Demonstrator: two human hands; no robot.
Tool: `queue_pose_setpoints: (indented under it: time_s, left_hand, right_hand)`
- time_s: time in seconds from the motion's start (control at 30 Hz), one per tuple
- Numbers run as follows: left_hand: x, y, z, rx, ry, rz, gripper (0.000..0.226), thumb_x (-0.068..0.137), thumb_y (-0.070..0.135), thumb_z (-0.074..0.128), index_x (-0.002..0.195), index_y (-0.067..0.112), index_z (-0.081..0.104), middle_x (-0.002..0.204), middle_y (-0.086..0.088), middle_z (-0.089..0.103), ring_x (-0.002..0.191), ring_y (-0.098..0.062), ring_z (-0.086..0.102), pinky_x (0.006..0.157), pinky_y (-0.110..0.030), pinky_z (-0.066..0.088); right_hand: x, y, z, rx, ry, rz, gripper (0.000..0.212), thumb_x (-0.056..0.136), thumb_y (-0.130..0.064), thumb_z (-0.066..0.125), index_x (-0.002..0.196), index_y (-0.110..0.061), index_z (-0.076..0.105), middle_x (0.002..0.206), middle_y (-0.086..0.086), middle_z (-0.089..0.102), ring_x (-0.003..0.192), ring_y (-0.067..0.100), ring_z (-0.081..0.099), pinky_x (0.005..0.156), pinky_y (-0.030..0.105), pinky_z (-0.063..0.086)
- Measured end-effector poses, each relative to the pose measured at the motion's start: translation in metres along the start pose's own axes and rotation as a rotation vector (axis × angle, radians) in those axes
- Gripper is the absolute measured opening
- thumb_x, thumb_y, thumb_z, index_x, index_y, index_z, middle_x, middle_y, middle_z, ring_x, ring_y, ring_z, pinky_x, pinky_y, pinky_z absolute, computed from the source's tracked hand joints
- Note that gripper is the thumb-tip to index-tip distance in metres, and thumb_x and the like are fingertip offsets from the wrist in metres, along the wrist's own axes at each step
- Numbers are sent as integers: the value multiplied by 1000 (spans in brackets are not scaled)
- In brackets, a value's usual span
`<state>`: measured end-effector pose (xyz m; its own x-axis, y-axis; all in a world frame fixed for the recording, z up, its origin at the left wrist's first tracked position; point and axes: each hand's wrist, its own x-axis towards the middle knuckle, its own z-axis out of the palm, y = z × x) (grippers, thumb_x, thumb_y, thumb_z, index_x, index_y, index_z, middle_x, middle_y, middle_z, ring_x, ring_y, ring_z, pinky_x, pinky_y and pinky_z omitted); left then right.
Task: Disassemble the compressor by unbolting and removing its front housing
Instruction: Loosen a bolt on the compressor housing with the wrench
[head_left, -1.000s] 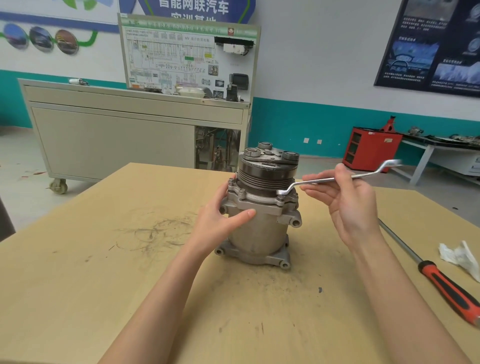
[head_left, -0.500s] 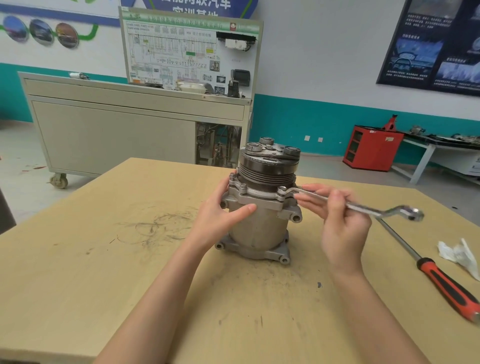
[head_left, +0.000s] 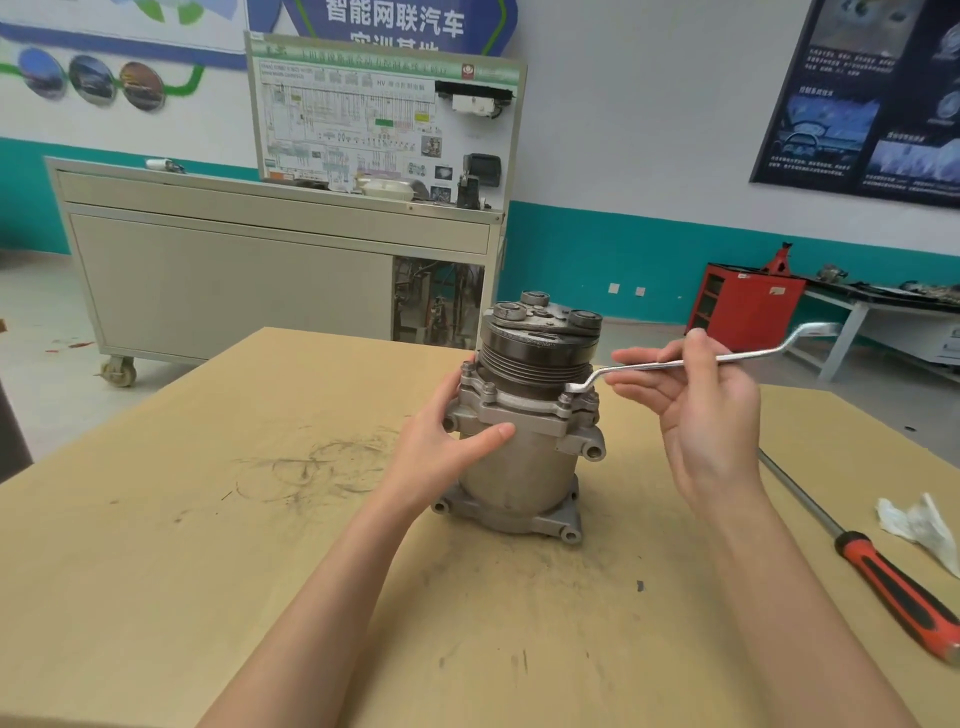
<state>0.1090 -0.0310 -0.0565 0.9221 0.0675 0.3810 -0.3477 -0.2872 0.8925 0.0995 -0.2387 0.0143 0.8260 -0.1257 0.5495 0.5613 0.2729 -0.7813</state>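
Observation:
A grey metal compressor (head_left: 524, 467) stands upright on the tan table (head_left: 208, 545), its dark grooved pulley (head_left: 535, 358) on top. My left hand (head_left: 447, 447) grips the body just under the bolted front housing flange (head_left: 519, 405), thumb across the front. My right hand (head_left: 701, 410) pinches the shaft of an offset ring wrench (head_left: 675, 364) between thumb and fingers. The wrench's near ring sits on a bolt (head_left: 566, 399) at the flange's right front, and its far end points up and to the right.
A long screwdriver (head_left: 883, 571) with a red and black handle lies on the table at the right, beside a crumpled white rag (head_left: 919, 525). Behind the table stand a grey wheeled cabinet (head_left: 260, 280) with a wiring display board and a red tool cabinet (head_left: 748, 306).
Half a second ago the wrench handle was swung toward me and down; now it is back out to the right and higher, as it was a second ago. My left hand kept its grip.

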Motion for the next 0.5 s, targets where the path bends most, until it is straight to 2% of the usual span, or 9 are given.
queue_pose_setpoints:
  time_s: [0.13, 0.23, 0.33, 0.43, 0.5]
  left_hand:
    - [0, 0, 0, -13, -4, 0, 87, 77, 42, 77, 150, 36, 31, 146, 10, 47, 134, -11, 43, 111, -44, 38]
    - [0, 1, 0, -5, 0, 6, 87, 76, 41, 77, 150, 34, 31, 146, 10, 47, 133, -11, 43, 112, -43, 38]
    - [-1, 1, 0, -2, 1, 23, 86, 76, 42, 76, 149, 35, 32, 145, 11, 48, 133, -10, 43, 112, -43, 38]
    - [0, 1, 0, -7, -2, 15, 85, 78, 40, 76, 150, 35, 31, 146, 10, 46, 134, -11, 42, 112, -44, 38]
    - [0, 0, 0, -6, 2, 17, 84, 78, 39, 76, 149, 36, 31, 146, 12, 46, 134, -10, 42, 112, -43, 37]
  right_hand:
    - [-33, 3, 14, -264, -21, -281, 27, 98, -27, 41, 83, -10, 55, 86, 5, 72, 77, 22, 73, 67, 30, 59]
    - [-52, 13, 18, -297, -28, -349, 18, 98, -26, 44, 88, -19, 57, 96, 3, 70, 84, 18, 72, 74, 29, 58]
    - [-59, 23, 20, -257, -43, -384, 15, 98, -23, 44, 89, -24, 57, 96, -1, 71, 87, 20, 71, 76, 28, 57]
    - [-39, 28, 11, -57, 76, -262, 27, 99, -16, 34, 81, -10, 52, 83, 6, 72, 73, 26, 72, 65, 28, 57]
    - [-13, 28, 3, 148, 132, -17, 30, 100, -9, 29, 75, -8, 47, 70, 9, 70, 59, 25, 69, 55, 26, 55]
